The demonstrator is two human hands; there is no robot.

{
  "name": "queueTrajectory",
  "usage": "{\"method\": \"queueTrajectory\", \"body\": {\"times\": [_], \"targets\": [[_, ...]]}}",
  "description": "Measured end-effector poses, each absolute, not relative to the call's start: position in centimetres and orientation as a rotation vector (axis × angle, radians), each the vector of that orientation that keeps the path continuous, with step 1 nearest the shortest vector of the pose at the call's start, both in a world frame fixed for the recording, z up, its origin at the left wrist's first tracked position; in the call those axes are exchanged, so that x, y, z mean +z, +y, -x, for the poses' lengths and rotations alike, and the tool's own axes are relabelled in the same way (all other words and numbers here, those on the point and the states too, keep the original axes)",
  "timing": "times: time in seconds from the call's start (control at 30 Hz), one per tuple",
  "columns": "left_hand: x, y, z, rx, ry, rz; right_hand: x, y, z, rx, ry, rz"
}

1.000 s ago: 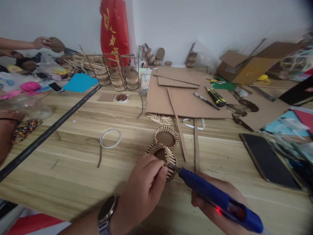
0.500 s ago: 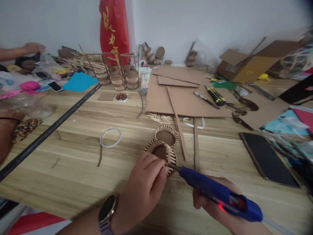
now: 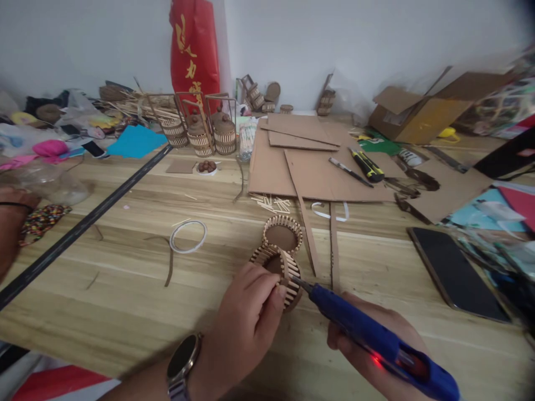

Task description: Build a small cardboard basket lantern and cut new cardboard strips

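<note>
My left hand point(image 3: 246, 317), with a watch on its wrist, pinches a thin brown strip point(image 3: 285, 266) that runs over a round basket of small wooden sticks point(image 3: 293, 298). My right hand point(image 3: 376, 334) is wrapped round a blue glue gun point(image 3: 355, 320) with a red light glowing on it. The gun's nozzle points left, close to the strip and my left fingertips; whether it touches cannot be made out. Just behind, a second stick ring with a brown base point(image 3: 283, 231) stands against the first basket.
Cardboard sheets point(image 3: 292, 172) carry a yellow-black cutter point(image 3: 368, 165). A phone point(image 3: 457, 273) lies at right, a white tape ring point(image 3: 188, 236) at left. Finished baskets point(image 3: 201, 139) stand behind. Another person's hand point(image 3: 16, 203) rests at the left edge.
The basket's near side has tilted or turned slightly, and the glue gun has shifted a little down and right. The other person's raised arm at upper left has gone from view.
</note>
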State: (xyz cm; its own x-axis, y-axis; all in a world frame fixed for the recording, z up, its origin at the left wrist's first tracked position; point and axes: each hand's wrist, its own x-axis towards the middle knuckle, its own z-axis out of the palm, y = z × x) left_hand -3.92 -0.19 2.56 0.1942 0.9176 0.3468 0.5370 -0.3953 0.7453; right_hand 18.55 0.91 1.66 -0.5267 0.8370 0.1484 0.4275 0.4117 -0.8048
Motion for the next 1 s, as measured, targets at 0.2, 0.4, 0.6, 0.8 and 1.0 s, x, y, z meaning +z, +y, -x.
{"method": "queueTrajectory", "body": {"times": [0.2,0.4,0.6,0.8,1.0], "targets": [[2.5,-0.1,4.1,1.097,1.382,-2.031,1.6,0.5,-18.2,1.124,-1.966,1.142],[2.6,0.0,4.0,1.124,1.378,-2.085,2.2,0.5,-17.7,1.204,-1.872,1.207],[2.5,-0.1,4.1,1.152,1.367,-2.121,3.2,0.4,-17.3,1.349,-1.739,1.291],[2.4,0.0,4.1,1.151,1.356,-2.151,4.0,0.1,-16.9,1.425,-1.619,1.409],[2.6,0.0,4.0,1.135,1.369,-2.126,3.0,0.2,-17.3,1.253,-1.813,1.25]]}}
